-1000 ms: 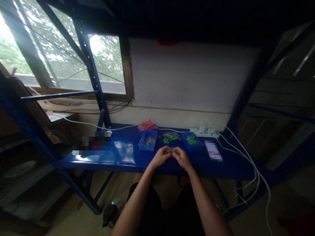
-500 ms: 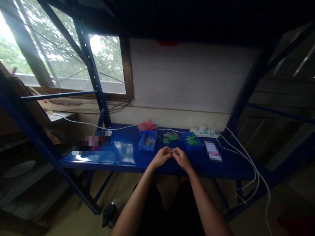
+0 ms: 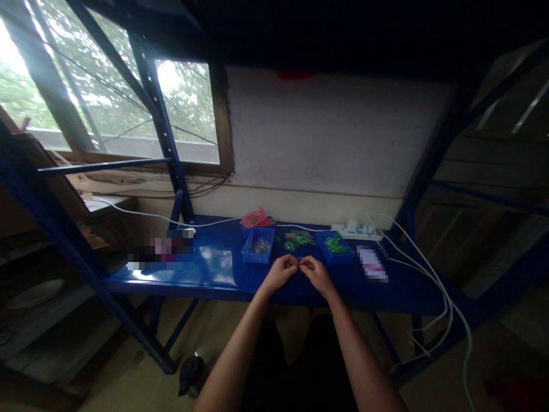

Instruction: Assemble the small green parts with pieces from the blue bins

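My left hand [image 3: 281, 273] and my right hand [image 3: 315, 274] meet fingertip to fingertip above the front part of the blue table [image 3: 206, 280]. Both are closed in a pinch; whatever lies between the fingers is too small and hidden to name. Just beyond and to the left sits a blue bin [image 3: 258, 246] of small shiny pieces. A loose pile of green and clear pieces [image 3: 299, 240] lies straight ahead of the hands. To the right stands another blue bin [image 3: 335, 247], holding green pieces.
A red plastic bag [image 3: 254, 218] rests on a container behind the left bin. At the back right is a white power strip [image 3: 357, 230] with cables running off the table's right side. Blurred-out items lie at the far left and right. A dark kettle-like object [image 3: 191, 373] stands on the floor.
My fingers have shifted slightly, still pinched together at the same place. The bins and the pile look unchanged.
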Motion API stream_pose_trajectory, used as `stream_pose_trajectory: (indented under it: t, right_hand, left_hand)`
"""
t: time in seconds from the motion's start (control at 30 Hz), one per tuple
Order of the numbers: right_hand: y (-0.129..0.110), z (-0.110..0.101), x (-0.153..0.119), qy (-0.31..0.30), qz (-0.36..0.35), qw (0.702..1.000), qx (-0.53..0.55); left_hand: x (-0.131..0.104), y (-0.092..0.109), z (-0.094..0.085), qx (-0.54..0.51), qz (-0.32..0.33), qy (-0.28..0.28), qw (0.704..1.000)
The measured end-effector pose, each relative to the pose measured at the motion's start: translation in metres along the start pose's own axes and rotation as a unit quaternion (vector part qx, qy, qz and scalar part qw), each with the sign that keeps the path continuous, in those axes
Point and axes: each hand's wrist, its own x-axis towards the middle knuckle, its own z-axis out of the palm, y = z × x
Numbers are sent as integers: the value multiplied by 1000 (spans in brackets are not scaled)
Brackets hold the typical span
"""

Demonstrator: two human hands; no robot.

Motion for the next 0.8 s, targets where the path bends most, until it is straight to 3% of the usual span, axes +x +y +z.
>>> stream_pose_trajectory:
  t: [0.47, 0.8]
  right_hand:
    - [1, 2, -3, -19, 11, 999, 32]
    - [-6, 0, -5, -2, 36, 998, 52]
  left_hand:
    - [-3, -4, 1, -51, -27, -18, 998]
    - [0, -2, 0, -25, -10, -9, 1000]
